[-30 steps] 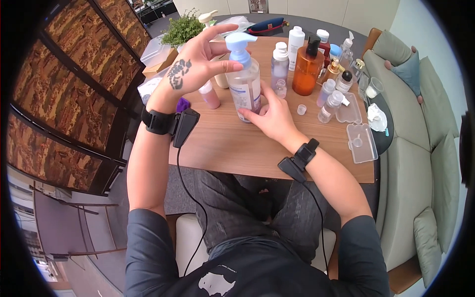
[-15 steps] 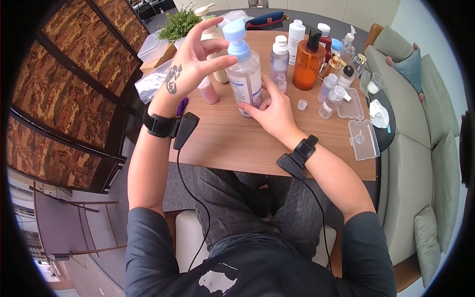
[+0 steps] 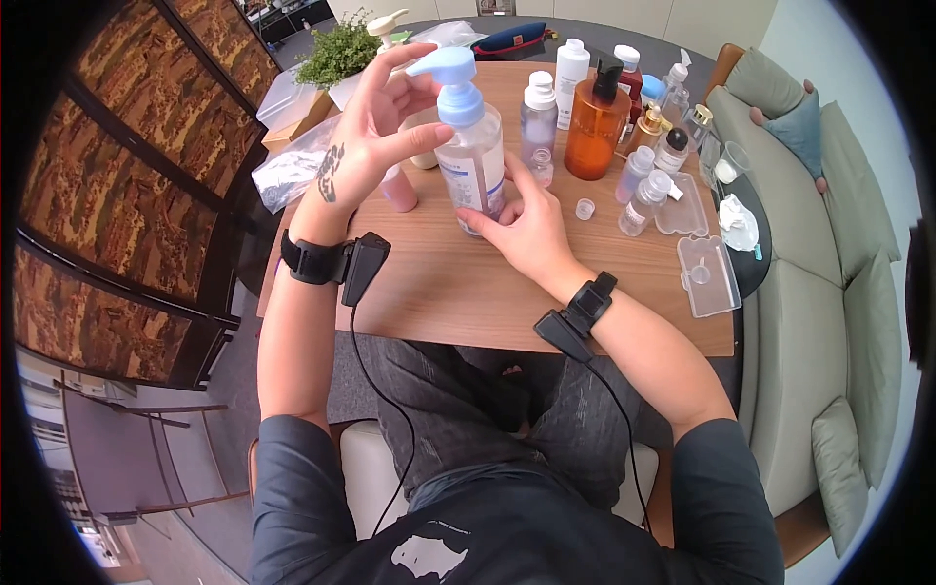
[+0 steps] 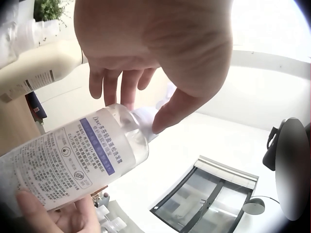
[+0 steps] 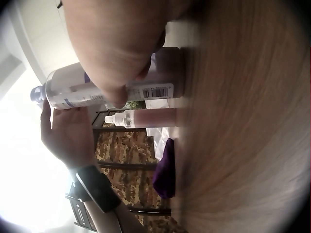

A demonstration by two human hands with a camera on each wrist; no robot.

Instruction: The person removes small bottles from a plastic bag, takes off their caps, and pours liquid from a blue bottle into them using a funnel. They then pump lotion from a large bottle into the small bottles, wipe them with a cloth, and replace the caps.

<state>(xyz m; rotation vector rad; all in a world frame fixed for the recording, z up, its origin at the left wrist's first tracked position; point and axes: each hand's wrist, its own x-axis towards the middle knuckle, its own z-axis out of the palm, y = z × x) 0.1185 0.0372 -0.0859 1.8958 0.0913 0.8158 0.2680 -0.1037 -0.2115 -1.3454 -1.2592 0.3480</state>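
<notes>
Blue-topped plastic bottle, head view, well in from the table's near edge: right hand grips low, left hand fingers loosely spread, thumb on collar. Left wrist: I read "Dove" label. Right wrist: barcode.

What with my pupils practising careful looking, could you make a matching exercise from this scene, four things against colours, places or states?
1. Blue-topped bottle
2. Orange bottle
3. Plant
4. Sofa

A. Right of the table
B. Black on top
C. Gripped by the right hand
D. In a white pot

Pairs: 1-C, 2-B, 3-D, 4-A
</notes>
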